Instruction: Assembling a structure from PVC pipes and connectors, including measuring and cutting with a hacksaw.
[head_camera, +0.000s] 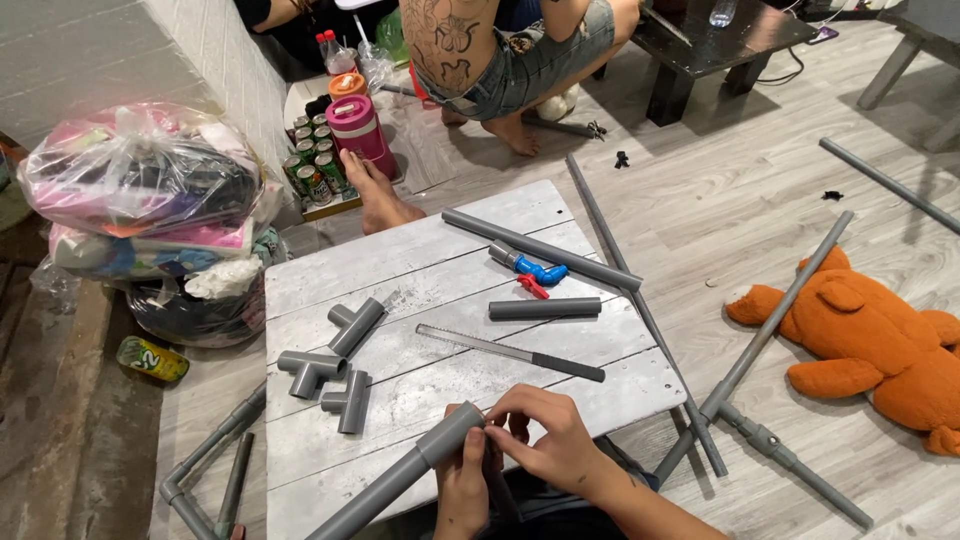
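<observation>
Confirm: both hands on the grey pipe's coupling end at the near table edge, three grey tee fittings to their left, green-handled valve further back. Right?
Not quite. The head view shows the valve with a blue body and red handle, not green. The rest holds: left hand and right hand at the grey pipe end, three tee fittings to their left.

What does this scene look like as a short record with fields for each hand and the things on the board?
left hand: grips the grey pipe near its coupling end
right hand: fingers pinch at the pipe's open end
surface: pale wooden board
on board: three grey tee fittings, hacksaw blade, short pipe piece, blue valve
floor: orange plush toy
</observation>
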